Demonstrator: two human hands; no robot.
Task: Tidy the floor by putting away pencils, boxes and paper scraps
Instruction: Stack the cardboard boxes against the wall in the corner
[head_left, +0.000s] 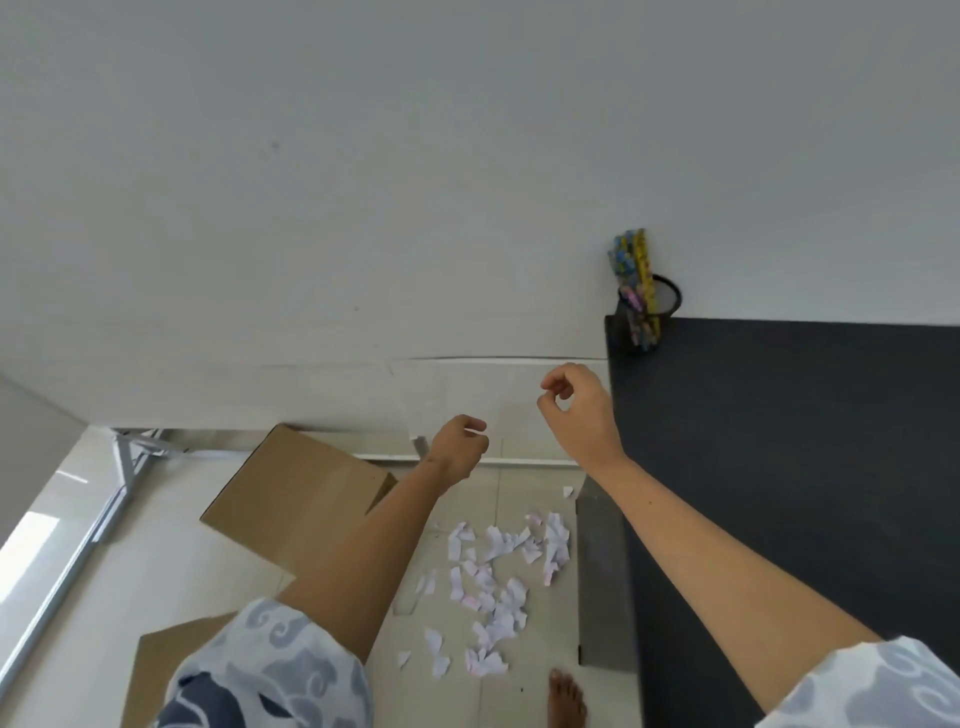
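A: Nearest first?
B: Bare foot (567, 699) at the bottom edge. Just ahead, scraps (493, 582) litter the floor (171, 561) beside the black table (805, 467). Two flat boxes (296, 488) lie left of them.
A: Step in hand?
B: Probably scraps next. Crouch, sweep them into one pile with a flat palm, then pinch up strays such as the lone bit by the wall.
A: Hands?
B: Both raised mid-air, arms stretched forward. Left hand (460, 449) loosely curled, holding nothing. Right hand (579, 410) has thumb and forefinger nearly meeting; whether they pinch anything, can't tell.
A: Farthest?
B: Pencils (636, 280) stand in the cup (652, 312) on the table's far corner.
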